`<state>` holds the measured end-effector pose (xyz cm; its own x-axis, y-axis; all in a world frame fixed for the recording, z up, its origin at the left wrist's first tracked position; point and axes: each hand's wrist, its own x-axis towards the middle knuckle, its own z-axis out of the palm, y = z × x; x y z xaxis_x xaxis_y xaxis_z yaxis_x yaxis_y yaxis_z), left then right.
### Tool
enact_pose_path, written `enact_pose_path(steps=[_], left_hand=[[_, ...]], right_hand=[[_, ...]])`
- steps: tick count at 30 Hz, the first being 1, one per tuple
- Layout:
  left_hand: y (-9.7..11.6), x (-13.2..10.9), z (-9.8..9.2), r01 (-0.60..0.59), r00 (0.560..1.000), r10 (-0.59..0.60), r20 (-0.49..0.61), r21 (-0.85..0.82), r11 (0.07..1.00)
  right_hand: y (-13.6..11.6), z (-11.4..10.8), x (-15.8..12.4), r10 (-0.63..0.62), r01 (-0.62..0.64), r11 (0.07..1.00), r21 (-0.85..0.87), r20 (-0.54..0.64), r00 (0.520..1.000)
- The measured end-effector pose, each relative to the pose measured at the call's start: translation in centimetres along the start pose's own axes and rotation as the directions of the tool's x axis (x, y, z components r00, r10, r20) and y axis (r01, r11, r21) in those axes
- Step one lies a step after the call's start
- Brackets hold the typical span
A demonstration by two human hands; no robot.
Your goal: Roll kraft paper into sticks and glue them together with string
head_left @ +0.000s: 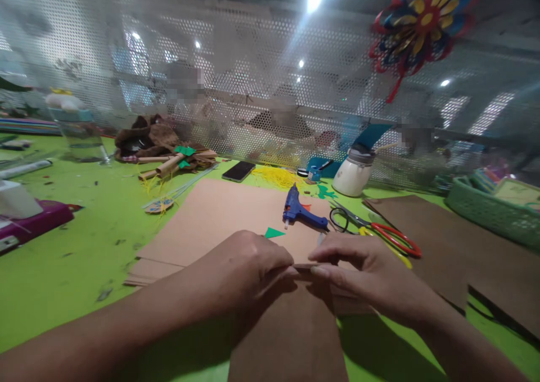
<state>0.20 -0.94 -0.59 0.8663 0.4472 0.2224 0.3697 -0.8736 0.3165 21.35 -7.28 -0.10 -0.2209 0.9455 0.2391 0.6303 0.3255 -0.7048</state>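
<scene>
My left hand (pixel 257 258) and my right hand (pixel 358 261) pinch the far edge of a strip of brown paper (pixel 289 328), whose near end runs down out of view. Along that edge the paper looks folded or rolled over. Under and beyond my hands lies a stack of tan paper sheets (pixel 202 219). On the stack rest a blue hot glue gun (pixel 297 210) and a small green paper triangle (pixel 274 233). Just past my right hand are red-handled scissors (pixel 394 238) and a yellow-handled pair (pixel 400 254), partly overlapping.
A phone (pixel 239 171), yellow shredded strands (pixel 276 176) and a white jar (pixel 353 174) stand along the back. Paper rolls with green tape (pixel 171 162) lie at back left. Dark brown sheets (pixel 447 241) and a green basket (pixel 491 207) are at right; a purple box (pixel 37 224) at left.
</scene>
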Motion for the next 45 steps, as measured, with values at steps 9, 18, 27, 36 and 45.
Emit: enact_pose_path(steps=[9,18,27,36,45], left_hand=[[0.6,0.0,-0.7,-0.016,0.999,0.019,0.034,-0.085,0.996],[0.6,0.0,-0.8,-0.01,1.0,0.011,0.003,-0.124,0.992],[0.0,0.1,-0.2,-0.112,0.991,0.11,-0.07,-0.024,0.993],[0.6,-0.1,-0.3,-0.088,0.994,0.081,-0.077,-0.099,0.991],[-1.1,-0.1,-1.4,0.016,0.999,-0.015,0.038,-0.035,0.999]], right_hand=[[0.5,-0.2,-0.1,-0.115,0.115,0.993,0.036,-0.013,0.993],[0.3,-0.1,-0.3,-0.353,0.341,0.929,-0.146,-0.059,0.934],[-0.3,0.1,-0.3,-0.331,0.321,0.939,-0.123,-0.071,0.941],[-0.3,0.5,-0.3,-0.366,0.35,0.921,-0.17,-0.075,0.928],[0.9,-0.1,0.1,-0.285,0.27,0.949,-0.162,-0.072,0.956]])
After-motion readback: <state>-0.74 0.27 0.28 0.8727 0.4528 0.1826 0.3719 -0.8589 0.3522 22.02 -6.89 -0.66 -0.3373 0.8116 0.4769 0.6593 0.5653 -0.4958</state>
